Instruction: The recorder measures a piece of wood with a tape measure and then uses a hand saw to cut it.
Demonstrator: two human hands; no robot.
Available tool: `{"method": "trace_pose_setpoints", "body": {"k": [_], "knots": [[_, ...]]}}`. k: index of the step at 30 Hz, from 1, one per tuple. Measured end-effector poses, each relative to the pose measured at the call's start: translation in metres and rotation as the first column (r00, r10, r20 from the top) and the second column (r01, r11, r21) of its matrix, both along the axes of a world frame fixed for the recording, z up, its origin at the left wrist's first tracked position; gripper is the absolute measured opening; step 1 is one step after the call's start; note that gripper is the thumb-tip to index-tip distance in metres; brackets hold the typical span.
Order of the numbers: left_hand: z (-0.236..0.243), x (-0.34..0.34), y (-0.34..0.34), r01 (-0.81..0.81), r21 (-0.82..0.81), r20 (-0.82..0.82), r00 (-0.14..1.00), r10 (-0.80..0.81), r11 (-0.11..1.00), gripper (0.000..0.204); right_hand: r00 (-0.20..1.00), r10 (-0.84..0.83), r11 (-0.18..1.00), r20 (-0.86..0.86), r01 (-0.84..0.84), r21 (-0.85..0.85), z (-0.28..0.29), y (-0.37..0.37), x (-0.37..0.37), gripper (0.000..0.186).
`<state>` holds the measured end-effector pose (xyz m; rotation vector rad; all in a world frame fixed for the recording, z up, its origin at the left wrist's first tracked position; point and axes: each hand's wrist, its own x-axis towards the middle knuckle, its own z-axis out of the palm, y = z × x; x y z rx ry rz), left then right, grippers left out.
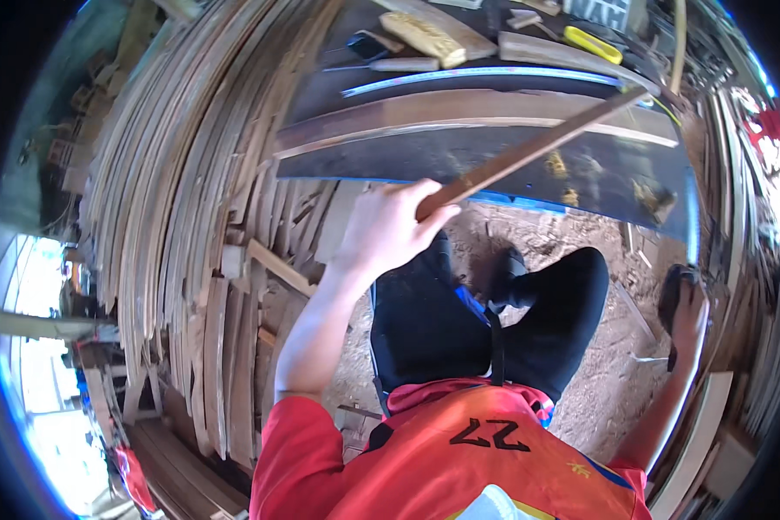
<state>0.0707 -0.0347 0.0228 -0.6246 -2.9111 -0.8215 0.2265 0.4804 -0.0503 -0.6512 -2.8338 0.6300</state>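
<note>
My left hand [394, 224] is closed around the near end of a narrow brown wooden strip [537, 148]. The strip slants up and to the right over the dark workbench [390, 158]. Out to the right, past the bench's corner, my right hand [690, 305] grips a dark rounded object [669, 299]; its kind cannot be made out. A long wooden board [459, 108] lies across the bench beyond my left hand, and the strip crosses over its right part.
Farther back on the bench lie a pale straight strip [477, 74], a yellow-handled tool [593, 44] and a rough wood block [423, 36]. Long stacked boards [191, 147] fill the left side. More timber [693, 446] stands at right. Shavings cover the floor [594, 381].
</note>
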Motion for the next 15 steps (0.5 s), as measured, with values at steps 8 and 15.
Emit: {"method": "trace_pose_setpoints", "body": {"k": [8,15], "knots": [[-0.010,0.015,-0.009,0.035,-0.010,-0.082,0.996,-0.036,0.999,0.038,0.987,0.105,0.991,-0.121,-0.095,0.090,0.035,-0.019,-0.098,0.059],[-0.019,0.015,-0.016,0.056,-0.002,-0.015,0.998,-0.056,0.998,0.034,0.975,0.182,0.983,-0.127,-0.181,0.015,0.021,-0.004,-0.127,0.047]]}}
